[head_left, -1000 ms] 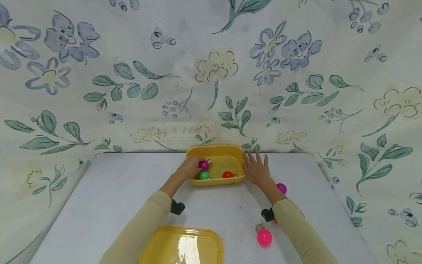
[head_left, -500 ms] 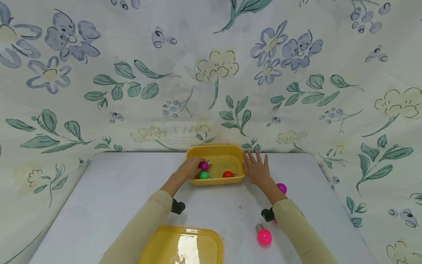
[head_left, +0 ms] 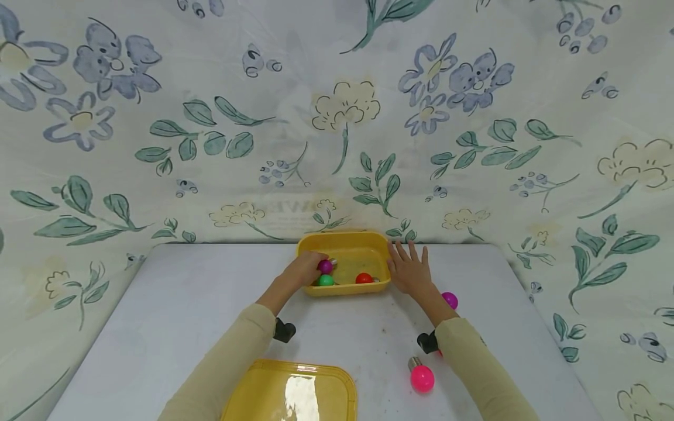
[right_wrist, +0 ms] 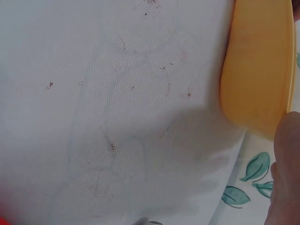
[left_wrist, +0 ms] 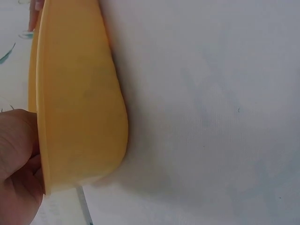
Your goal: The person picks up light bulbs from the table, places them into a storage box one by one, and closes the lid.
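A yellow bin point(head_left: 344, 289) stands at the back of the white table. My left hand point(head_left: 304, 269) reaches over its left rim, fingers and thumb curled around a purple light bulb point(head_left: 325, 267) whose metal base points right. Beneath that lies a green bulb point(head_left: 326, 280), and a red bulb point(head_left: 363, 278) lies by the front wall. At the bin's right end my right hand point(head_left: 411, 273) rests with straight, spread fingers against the outside. In the left wrist view the bin wall point(left_wrist: 82, 93) hides the bulbs; the right wrist view shows the thumb point(right_wrist: 287, 140) at the rim.
A shiny yellow tray point(head_left: 289, 403) lies at the front, partly under the left sleeve. To the right are a pink bulb point(head_left: 422, 379) and another purple bulb point(head_left: 450, 300); a further reddish one is mostly hidden by the right wrist. Floral cloth point(head_left: 337, 175) hangs behind the table.
The purple bulb in my left hand shifts very slightly inside the bin. Both arms, the bin and the other bulbs stay where they were.
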A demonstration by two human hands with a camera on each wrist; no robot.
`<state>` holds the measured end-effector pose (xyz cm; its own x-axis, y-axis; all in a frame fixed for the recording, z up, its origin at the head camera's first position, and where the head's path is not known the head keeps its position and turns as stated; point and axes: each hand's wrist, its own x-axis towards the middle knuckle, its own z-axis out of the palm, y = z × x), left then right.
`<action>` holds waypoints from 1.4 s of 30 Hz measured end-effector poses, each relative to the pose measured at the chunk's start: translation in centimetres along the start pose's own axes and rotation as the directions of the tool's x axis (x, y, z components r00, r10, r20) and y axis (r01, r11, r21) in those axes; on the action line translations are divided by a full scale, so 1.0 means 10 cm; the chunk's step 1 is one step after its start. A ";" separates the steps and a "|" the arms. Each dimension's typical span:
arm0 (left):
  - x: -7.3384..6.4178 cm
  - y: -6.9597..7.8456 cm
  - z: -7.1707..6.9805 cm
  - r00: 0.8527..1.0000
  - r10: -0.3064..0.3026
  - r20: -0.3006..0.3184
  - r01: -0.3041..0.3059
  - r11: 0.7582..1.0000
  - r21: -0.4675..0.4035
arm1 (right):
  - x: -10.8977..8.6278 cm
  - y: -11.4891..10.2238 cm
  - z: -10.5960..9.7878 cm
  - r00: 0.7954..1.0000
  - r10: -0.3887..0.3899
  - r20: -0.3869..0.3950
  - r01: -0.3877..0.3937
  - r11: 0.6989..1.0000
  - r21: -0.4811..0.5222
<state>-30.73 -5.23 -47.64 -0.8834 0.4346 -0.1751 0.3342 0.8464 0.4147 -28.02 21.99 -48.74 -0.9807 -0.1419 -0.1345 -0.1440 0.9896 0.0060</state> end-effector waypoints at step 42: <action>-0.33 -0.32 0.13 0.958 -0.160 -0.237 0.186 0.978 0.094 | 0.00 -0.01 0.03 1.000 0.003 0.008 -0.004 1.000 0.015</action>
<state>-28.44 -8.98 -49.51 -0.9778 0.2083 -0.0222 0.1931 0.9375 0.2893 -28.01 21.88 -49.03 -0.9802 -0.1384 -0.1420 -0.1385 0.9903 -0.0086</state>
